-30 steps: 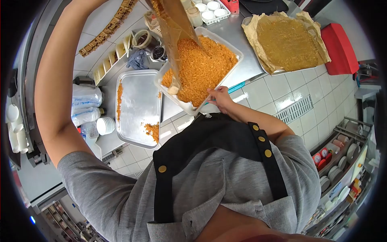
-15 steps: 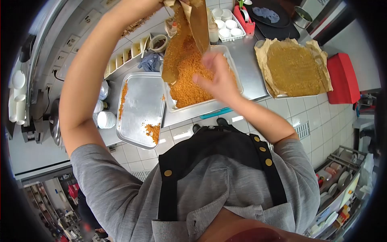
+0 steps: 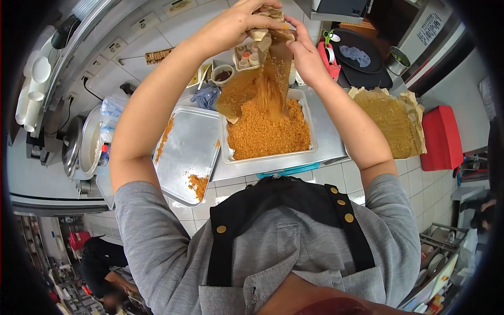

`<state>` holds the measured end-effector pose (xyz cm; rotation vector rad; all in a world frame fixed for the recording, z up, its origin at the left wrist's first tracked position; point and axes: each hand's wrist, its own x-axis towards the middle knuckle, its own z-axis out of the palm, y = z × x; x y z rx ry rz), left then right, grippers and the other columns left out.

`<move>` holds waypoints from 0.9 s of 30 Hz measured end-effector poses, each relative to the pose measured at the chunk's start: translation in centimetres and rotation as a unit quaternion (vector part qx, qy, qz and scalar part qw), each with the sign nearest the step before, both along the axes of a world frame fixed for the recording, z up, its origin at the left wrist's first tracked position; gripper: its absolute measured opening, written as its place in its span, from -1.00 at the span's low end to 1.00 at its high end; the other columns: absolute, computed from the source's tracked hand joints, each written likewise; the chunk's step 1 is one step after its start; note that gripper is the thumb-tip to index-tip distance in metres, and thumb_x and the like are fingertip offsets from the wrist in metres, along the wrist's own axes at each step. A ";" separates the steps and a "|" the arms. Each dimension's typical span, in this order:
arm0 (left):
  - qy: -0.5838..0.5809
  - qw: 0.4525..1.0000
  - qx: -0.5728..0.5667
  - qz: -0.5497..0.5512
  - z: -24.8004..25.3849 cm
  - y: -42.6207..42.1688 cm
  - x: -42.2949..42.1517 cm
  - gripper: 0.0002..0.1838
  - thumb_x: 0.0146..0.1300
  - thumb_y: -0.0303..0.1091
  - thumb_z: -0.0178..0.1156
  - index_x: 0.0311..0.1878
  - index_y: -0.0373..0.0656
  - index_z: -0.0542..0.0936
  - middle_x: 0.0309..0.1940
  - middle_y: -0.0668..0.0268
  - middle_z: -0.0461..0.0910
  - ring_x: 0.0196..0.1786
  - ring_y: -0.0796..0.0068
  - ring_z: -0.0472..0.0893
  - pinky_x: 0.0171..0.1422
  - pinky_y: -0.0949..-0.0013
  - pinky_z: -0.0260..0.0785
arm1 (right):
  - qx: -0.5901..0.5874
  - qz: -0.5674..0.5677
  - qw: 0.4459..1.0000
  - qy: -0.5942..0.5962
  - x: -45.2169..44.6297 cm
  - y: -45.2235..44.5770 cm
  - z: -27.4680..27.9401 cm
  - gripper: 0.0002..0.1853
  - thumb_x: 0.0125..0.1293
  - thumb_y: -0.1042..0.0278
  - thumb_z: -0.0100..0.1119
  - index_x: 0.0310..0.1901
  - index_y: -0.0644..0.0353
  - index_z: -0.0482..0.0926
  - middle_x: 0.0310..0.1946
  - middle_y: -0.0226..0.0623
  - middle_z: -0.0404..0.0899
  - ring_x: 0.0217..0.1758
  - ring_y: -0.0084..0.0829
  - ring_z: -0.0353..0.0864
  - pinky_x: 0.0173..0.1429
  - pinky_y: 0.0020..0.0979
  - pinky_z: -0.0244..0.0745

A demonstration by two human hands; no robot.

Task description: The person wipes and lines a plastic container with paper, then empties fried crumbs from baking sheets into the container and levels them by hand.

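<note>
My left hand (image 3: 244, 23) is closed on the bunched top of a sheet of brown baking paper (image 3: 233, 92), holding it up on end. At the paper's right edge, my right hand (image 3: 308, 55) pinches it between thumb and fingers. Orange-brown crumbs (image 3: 268, 134) slide down the folded sheet, blurred by motion, onto a heap in a white rectangular tub (image 3: 313, 144). The lower end of the paper hangs over the tub's far left part. Left of the tub lies a metal baking tray (image 3: 184, 152) with a few crumbs left along its edge and near corner.
A second paper-lined tray (image 3: 386, 123) with a brown layer stands right, beside a red bin (image 3: 441, 137). Behind are a dark sauce bowl (image 3: 222, 74), a blue-grey cloth (image 3: 205, 98) and a red tape dispenser (image 3: 329, 60). Another person (image 3: 105, 268) is at lower left.
My right hand has moved up from above the tub to the paper. The sheet is raised higher, and crumbs now stream down it onto a larger visible heap.
</note>
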<state>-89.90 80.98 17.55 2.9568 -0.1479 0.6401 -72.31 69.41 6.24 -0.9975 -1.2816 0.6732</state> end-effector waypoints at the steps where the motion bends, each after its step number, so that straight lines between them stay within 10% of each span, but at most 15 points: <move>1: -0.008 1.000 0.007 -0.004 -0.1 0.2 -0.2 -0.50 0.04 -0.64 0.39 0.09 -0.01 0.75 0.29 0.10 0.47 0.38 0.07 0.48 0.47 0.18 0.37 | -0.001 -0.005 1.000 0.003 -0.1 0.1 0.2 -0.24 0.40 0.44 0.06 0.61 0.10 0.04 0.38 -0.06 0.40 0.41 -0.27 0.41 0.49 -0.27 0.28; 6: -0.032 0.999 0.013 -0.003 -1.1 0.4 -0.4 -0.55 0.01 -0.68 0.39 -0.01 -0.04 0.77 0.16 0.18 0.57 0.25 0.12 0.55 0.30 0.19 0.45 | 0.043 -0.057 0.993 -0.095 -2.5 -1.4 0.9 -0.38 0.40 0.39 0.25 0.43 0.31 0.30 0.26 -0.08 0.52 0.30 -0.34 0.52 0.39 -0.27 0.40; 8: -0.063 0.998 -0.009 -0.002 -0.8 -0.1 -0.1 -0.62 0.02 -0.67 0.40 -0.07 -0.08 0.77 0.11 0.18 0.60 0.18 0.15 0.57 0.20 0.24 0.48 | 0.023 -0.081 0.980 -0.182 -3.1 -1.9 2.9 0.22 0.05 0.10 0.61 0.56 0.28 -0.08 0.38 0.22 0.32 0.42 0.04 0.44 0.50 -0.13 0.35; 13: -0.063 0.997 -0.011 0.034 0.3 -2.3 -0.1 -0.68 0.14 -0.59 0.36 -0.06 -0.01 0.80 0.10 0.21 0.60 0.13 0.18 0.62 0.19 0.27 0.52 | 0.001 -0.186 0.964 -0.190 -2.6 -0.3 3.3 -0.33 0.28 0.26 0.42 0.33 0.34 0.36 0.07 0.01 0.66 0.18 -0.23 0.67 0.30 -0.28 0.52; 20: -0.154 0.974 -0.155 0.060 -1.5 -6.0 -1.7 -0.65 0.29 -0.54 0.33 0.15 -0.17 0.69 0.05 0.14 0.65 0.11 0.26 0.65 0.11 0.26 0.55 | 0.011 -0.046 0.985 -0.163 2.7 4.0 0.0 -0.56 0.36 0.47 0.32 0.22 0.34 0.44 0.06 -0.17 0.66 0.12 -0.45 0.63 0.26 -0.38 0.49; 23: -0.253 0.952 0.000 0.172 -6.0 -6.1 -2.9 0.20 -0.13 -0.16 0.68 0.52 -0.18 0.10 0.50 -0.16 0.02 0.59 -0.20 0.05 0.59 -0.09 0.18 | 0.043 -0.120 0.978 -0.166 1.3 3.5 0.7 -0.67 0.30 0.45 0.37 0.02 0.33 0.50 -0.14 -0.26 0.69 -0.05 -0.49 0.67 0.12 -0.41 0.55; 26: -0.314 0.904 -0.154 0.247 -10.8 -7.2 -0.7 0.19 -0.11 -0.15 0.71 0.45 -0.28 0.09 0.49 -0.16 0.05 0.59 -0.15 0.12 0.58 -0.02 0.21 | 0.059 -0.112 0.985 -0.116 1.0 4.1 -0.3 -0.63 0.23 0.36 0.44 -0.03 0.31 0.50 -0.21 -0.27 0.65 -0.13 -0.43 0.63 0.06 -0.36 0.56; 27: -0.255 0.892 -0.183 0.325 -11.3 -7.5 -0.2 0.17 -0.01 -0.14 0.70 0.38 -0.41 0.01 0.38 -0.14 0.31 0.29 0.24 0.52 0.28 0.19 0.51 | 0.058 -0.106 0.985 -0.122 1.0 4.3 -0.6 -0.62 0.23 0.36 0.44 -0.03 0.31 0.50 -0.21 -0.29 0.64 -0.13 -0.46 0.62 0.06 -0.37 0.55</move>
